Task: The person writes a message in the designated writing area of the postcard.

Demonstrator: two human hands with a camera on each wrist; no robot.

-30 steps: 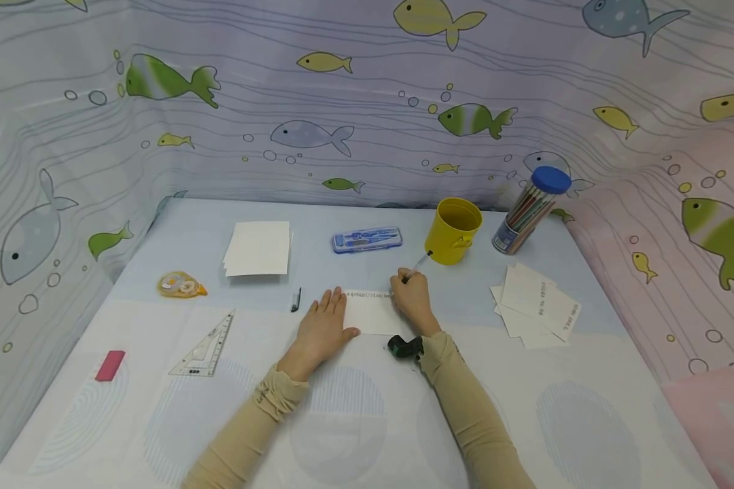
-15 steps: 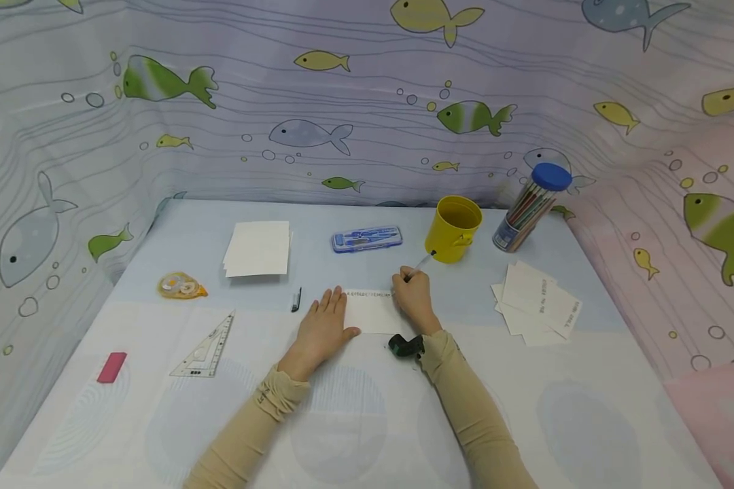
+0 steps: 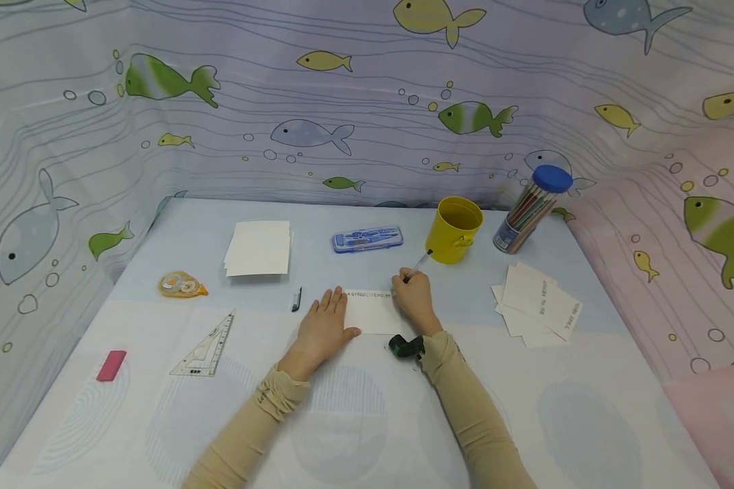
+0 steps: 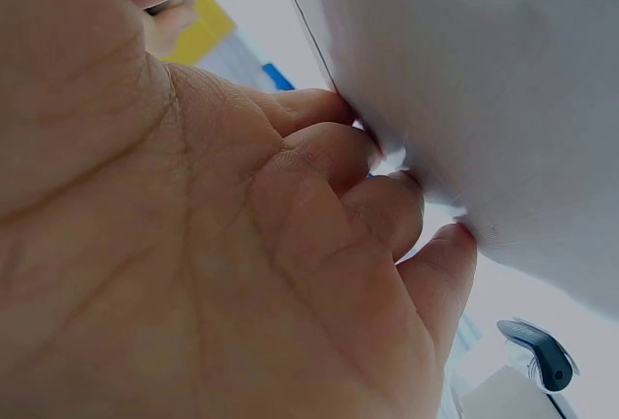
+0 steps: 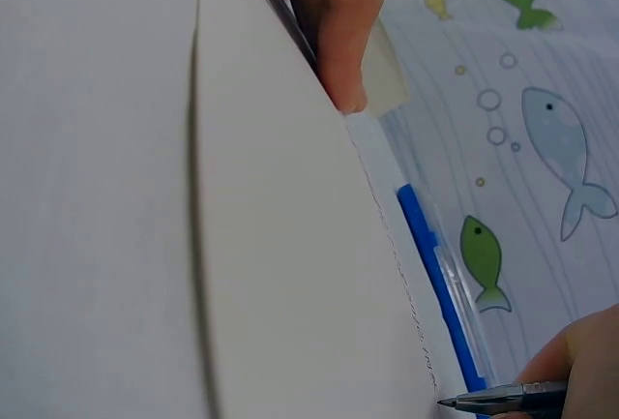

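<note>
A white card [image 3: 373,316] lies in the middle of the table, with a line of small handwriting along its top edge. My left hand [image 3: 324,326] rests flat on the card's left side, fingers straight and thumb spread. At the card's upper right, my right hand [image 3: 413,297] grips a pen [image 3: 420,263]. In the right wrist view the tip of the pen [image 5: 474,401] touches the card [image 5: 300,245] at the end of the written line. A small black pen cap [image 3: 296,299] lies left of my left hand.
Behind stand a yellow bucket [image 3: 455,231], a pencil tub [image 3: 531,210] and a blue case [image 3: 367,239]. Blank cards [image 3: 258,248] lie back left; written cards [image 3: 538,305] lie right. Correction tape [image 3: 182,284], a set square [image 3: 204,350] and a pink eraser [image 3: 111,365] are left.
The pen in my right hand has changed its tilt slightly, and that hand has shifted a touch to the right. My left hand has stayed in place.
</note>
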